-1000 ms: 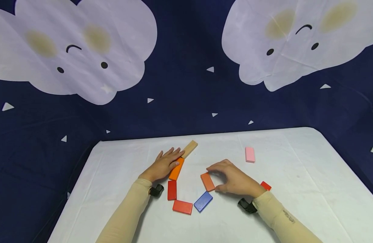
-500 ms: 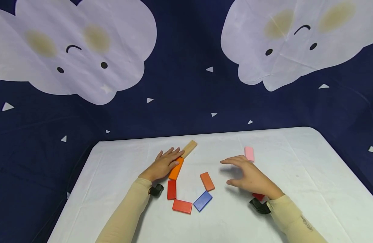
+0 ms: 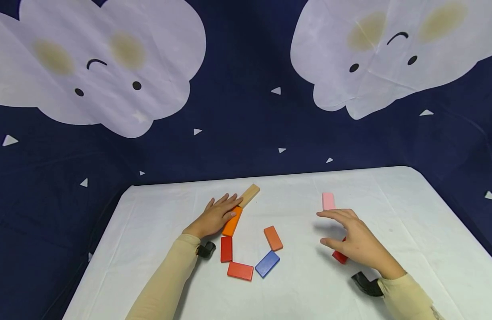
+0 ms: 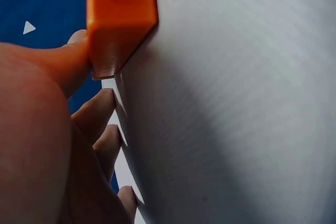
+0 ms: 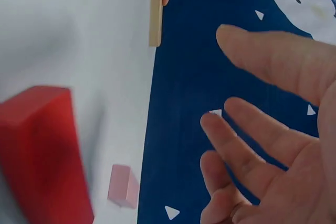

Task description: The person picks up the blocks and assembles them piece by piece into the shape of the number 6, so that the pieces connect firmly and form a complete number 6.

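My left hand (image 3: pixel 214 218) lies with fingers spread on the left side of the table, its thumb against an orange block (image 3: pixel 232 221) and its index finger by a natural wood block (image 3: pixel 250 194). In the left wrist view the thumb touches the orange block's side. My right hand (image 3: pixel 358 240) hovers over the right side, thumb and fingers apart, holding nothing. Partly hidden under it is a red block (image 3: pixel 340 256); just beyond its fingers lies a pink block (image 3: pixel 328 201). In the right wrist view the red block (image 5: pixel 44 153) appears close, apart from the fingers.
A curved row continues from the orange block through a red block (image 3: pixel 226 249), another red block (image 3: pixel 240 271), a blue block (image 3: pixel 267 264) and an orange-red block (image 3: pixel 273 238). All lie flat on the white table (image 3: pixel 302 293). Behind hangs a dark blue cloth (image 3: pixel 246 111) with clouds.
My right hand has let go of the orange-red block and moved right, to above the red block near the pink one. The left hand has stayed in place.
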Demonstrator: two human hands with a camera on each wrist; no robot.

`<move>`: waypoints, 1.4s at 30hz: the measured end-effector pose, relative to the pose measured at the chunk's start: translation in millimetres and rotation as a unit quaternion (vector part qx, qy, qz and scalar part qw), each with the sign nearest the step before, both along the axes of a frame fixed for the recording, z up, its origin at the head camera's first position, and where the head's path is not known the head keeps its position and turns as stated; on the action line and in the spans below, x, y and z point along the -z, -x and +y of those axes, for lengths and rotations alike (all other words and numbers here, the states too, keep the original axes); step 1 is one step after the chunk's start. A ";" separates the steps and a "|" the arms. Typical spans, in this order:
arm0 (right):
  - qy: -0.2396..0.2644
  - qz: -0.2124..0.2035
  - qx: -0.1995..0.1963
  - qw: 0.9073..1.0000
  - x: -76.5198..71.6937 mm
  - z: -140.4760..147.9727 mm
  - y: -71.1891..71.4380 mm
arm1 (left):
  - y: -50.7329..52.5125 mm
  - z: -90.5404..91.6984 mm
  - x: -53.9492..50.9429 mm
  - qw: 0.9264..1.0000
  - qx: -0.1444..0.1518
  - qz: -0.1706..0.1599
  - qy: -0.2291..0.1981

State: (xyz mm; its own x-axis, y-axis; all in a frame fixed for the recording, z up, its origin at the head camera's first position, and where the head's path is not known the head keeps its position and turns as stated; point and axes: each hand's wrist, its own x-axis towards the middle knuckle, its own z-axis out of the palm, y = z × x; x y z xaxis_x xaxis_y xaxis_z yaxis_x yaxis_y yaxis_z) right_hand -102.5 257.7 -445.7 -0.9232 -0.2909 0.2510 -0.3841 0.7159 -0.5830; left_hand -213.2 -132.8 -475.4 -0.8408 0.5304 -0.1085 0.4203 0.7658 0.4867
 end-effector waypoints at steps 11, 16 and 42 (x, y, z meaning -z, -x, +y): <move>-0.008 0.003 0.075 0.997 7.2 14.5 -20.8 | 0.4 0.6 0.3 1.000 -0.008 -0.011 0.009; -0.013 0.002 0.094 0.995 12.0 18.5 -27.1 | 0.5 0.4 0.7 1.000 -0.006 -0.007 0.005; -0.070 -0.056 0.173 0.981 29.4 16.0 -48.1 | 1.6 -0.1 0.3 1.000 -0.002 -0.012 -0.001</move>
